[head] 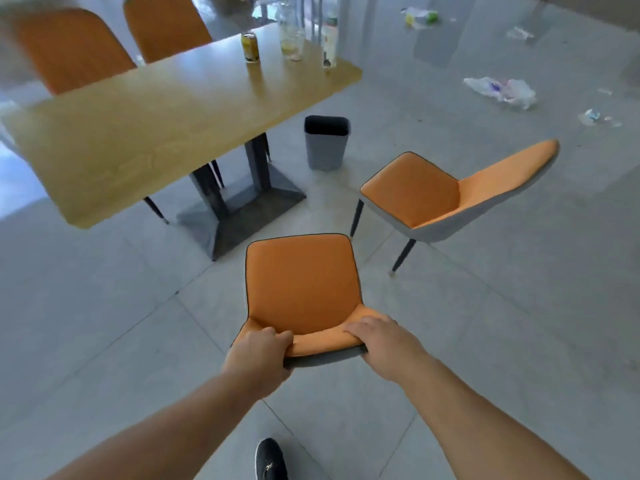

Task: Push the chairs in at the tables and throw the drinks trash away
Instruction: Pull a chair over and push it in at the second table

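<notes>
An orange chair [300, 282] stands in front of me, away from the wooden table [145, 116]. My left hand [258, 358] and my right hand [384, 344] both grip the top of its backrest. A second orange chair [426, 192] stands to the right, turned sideways and clear of the table. On the table's far end stand a yellow can [250, 47], a clear plastic cup [291, 38] and a clear bottle [329, 39]. A grey trash bin [326, 142] sits on the floor by the table's right end.
Two more orange chairs [72, 50] are at the table's far side. Plastic bags [502, 91] and bottle litter [420, 17] lie scattered on the grey tiled floor at the right. The table's dark pedestal base [239, 206] is ahead of my chair. My black shoe [270, 460] shows below.
</notes>
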